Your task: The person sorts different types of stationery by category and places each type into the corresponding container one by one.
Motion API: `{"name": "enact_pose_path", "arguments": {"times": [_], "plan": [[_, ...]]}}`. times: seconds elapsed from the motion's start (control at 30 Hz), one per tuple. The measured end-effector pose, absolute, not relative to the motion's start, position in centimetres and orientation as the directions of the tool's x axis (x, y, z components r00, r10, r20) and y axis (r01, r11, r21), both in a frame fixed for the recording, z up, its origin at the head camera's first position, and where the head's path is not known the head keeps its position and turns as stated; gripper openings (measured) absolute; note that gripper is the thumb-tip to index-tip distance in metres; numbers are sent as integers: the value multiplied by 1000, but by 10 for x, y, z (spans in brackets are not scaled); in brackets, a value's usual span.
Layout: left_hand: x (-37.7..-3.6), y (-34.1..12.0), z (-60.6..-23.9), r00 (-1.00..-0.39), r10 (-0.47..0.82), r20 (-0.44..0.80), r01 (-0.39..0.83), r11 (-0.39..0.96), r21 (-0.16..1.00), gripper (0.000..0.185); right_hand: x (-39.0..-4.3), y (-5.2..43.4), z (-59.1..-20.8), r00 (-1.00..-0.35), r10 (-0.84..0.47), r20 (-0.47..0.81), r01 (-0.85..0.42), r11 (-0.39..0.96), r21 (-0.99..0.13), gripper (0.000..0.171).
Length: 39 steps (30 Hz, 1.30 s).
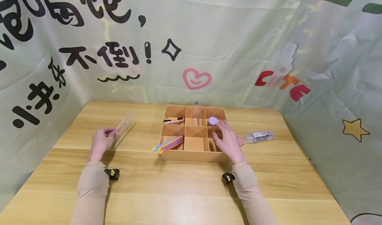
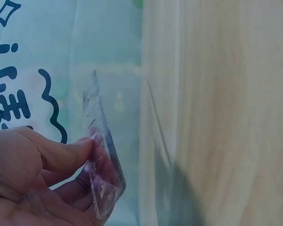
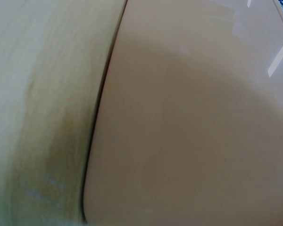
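My left hand (image 1: 101, 142) pinches a clear plastic piece (image 1: 124, 124) between thumb and fingers above the table's left side. In the left wrist view this clear piece (image 2: 104, 174) stands on edge and slants upward; its exact kind is unclear. My right hand (image 1: 229, 142) lies over the right-hand compartments of a tan divided organizer (image 1: 194, 156), fingers spread and slightly bent. A round lilac object (image 1: 213, 121) sits in the back right compartment, close to those fingertips; whether they touch it is unclear. Only the organizer's outer wall (image 3: 188, 132) fills the right wrist view, without the hand.
Several coloured pens (image 1: 170, 144) lean out of the front left compartment. Slim items (image 1: 173, 120) lie in the back left one, and something clear stands in the back middle. A transparent pouch (image 1: 259, 136) and a partly hidden pink piece (image 1: 240, 141) lie on the right. Printed cloth hangs behind.
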<state>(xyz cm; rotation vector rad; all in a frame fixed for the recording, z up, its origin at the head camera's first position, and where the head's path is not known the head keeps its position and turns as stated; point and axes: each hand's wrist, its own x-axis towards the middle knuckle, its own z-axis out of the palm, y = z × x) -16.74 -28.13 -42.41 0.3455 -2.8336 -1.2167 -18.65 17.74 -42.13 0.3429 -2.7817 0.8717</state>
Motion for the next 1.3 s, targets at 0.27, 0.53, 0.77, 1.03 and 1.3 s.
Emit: {"name": "enact_pose_path", "arguments": {"times": [0.27, 0.53, 0.77, 1.03, 1.3], "plan": [[-166, -275, -416, -961, -276, 15, -173, 642, 747, 35, -187, 178, -421, -950, -162, 266, -288, 786, -548, 50], [-163, -269, -407, -949, -304, 88, -134, 637, 759, 33, -186, 177, -420, -951, -163, 264, -286, 788, -545, 50], [-167, -253, -394, -946, -287, 151, -60, 613, 788, 29, -188, 177, -421, -952, -163, 259, -284, 784, -552, 50], [-178, -231, -373, -952, -198, 234, 91, 547, 832, 30, -188, 179, -422, -949, -165, 270, -294, 776, -558, 49], [-195, -208, -347, -978, -58, 198, 161, 386, 908, 34, -188, 179, -422, -945, -170, 278, -303, 775, -554, 49]]}}
